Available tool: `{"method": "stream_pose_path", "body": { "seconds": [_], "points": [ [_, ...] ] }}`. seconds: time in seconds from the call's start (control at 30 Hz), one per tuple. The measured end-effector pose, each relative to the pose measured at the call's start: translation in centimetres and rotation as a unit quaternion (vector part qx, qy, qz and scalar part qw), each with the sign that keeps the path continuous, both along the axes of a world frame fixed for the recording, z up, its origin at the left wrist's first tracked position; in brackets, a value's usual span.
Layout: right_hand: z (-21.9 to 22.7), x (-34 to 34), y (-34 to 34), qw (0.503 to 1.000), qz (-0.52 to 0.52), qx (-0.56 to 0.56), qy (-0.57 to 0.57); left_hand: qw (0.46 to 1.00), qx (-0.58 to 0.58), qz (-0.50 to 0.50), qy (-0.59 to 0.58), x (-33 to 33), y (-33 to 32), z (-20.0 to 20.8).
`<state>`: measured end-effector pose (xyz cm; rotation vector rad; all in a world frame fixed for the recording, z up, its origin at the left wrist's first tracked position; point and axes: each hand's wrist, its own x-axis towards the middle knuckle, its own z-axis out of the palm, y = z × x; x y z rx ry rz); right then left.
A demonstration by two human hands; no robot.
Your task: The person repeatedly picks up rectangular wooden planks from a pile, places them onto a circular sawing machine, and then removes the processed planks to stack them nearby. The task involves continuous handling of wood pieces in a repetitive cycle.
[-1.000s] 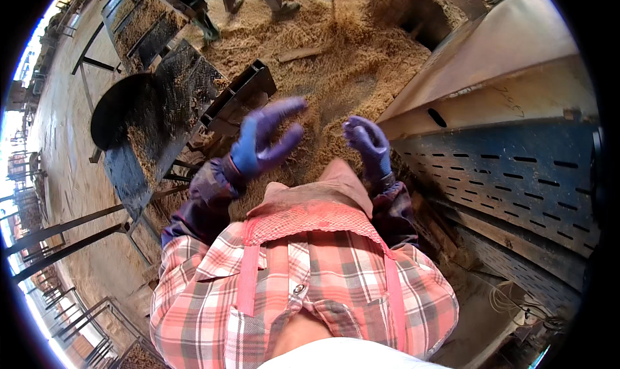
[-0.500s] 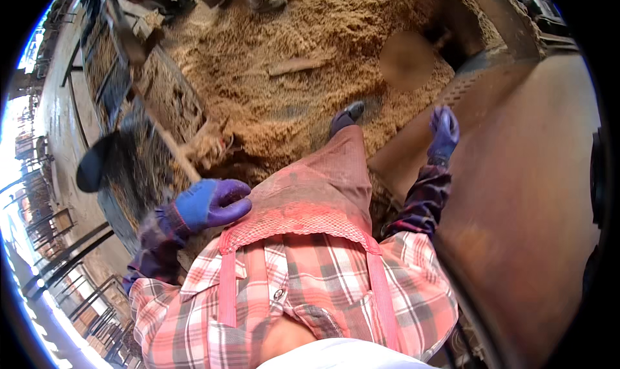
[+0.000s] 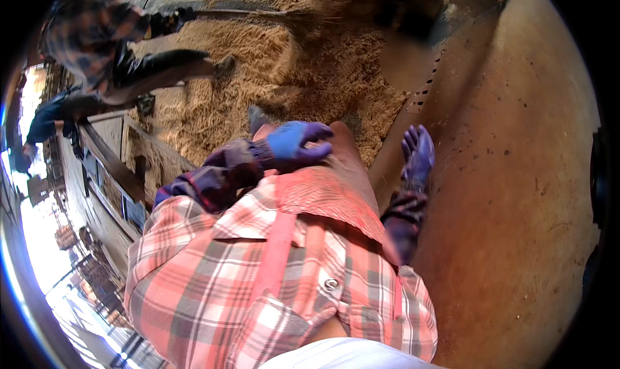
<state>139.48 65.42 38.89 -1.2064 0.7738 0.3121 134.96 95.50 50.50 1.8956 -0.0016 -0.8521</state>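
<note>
My left hand [image 3: 294,144], in a blue and purple glove, hovers in front of the red apron [image 3: 329,191] with its fingers apart and nothing in them. To the right, my right hand [image 3: 418,153] wears a purple glove, its fingers stretched out, beside a large smooth brown panel [image 3: 510,194]. Whether it touches the panel I cannot tell. Beyond my hands, loose tan shavings [image 3: 239,52] cover the floor. One of my dark shoes [image 3: 258,118] shows among them.
A person in a checked shirt [image 3: 97,30] at the upper left grips a long-handled tool [image 3: 239,12] over the shavings. Another person [image 3: 48,120] stands farther left. Wooden boards [image 3: 113,156] run along the left. A row of holes [image 3: 427,85] marks the panel's edge.
My view has turned, bringing two people in at the upper left. My left hand has moved right, across the apron. My right hand's fingers have straightened.
</note>
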Motion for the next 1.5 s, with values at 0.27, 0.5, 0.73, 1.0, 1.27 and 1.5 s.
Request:
{"method": "stream_pose_path", "body": {
  "seconds": [0.27,0.5,0.73,1.0,1.27,1.5],
  "points": [
    [3.7,1.2,-0.9,0.996,0.057,-0.044,-0.048,0.994,-0.085,-0.039,0.053,1.4,3.2,-0.4],
    [6.0,5.1,6.5,0.993,0.108,-0.034,-0.034,0.987,-0.097,0.05,0.118,0.8,6.5,-0.7],
    [0.6,0.1,1.6,0.993,-0.021,-0.112,0.03,0.987,0.023,-0.158,-0.013,9.0,8.0,-2.5],
    [8.1,7.2,-1.3,0.977,0.021,-0.128,-0.171,0.997,0.031,-0.044,-0.052,15.2,5.1,-5.0],
    [17.4,7.9,-2.1,0.937,0.097,-0.182,-0.283,0.98,0.033,-0.182,0.068,8.7,3.0,-4.7],
    [16.1,7.9,-2.4,0.936,0.159,-0.092,-0.299,0.996,-0.04,-0.074,0.036,10.5,4.0,-7.8]
  ]
}}
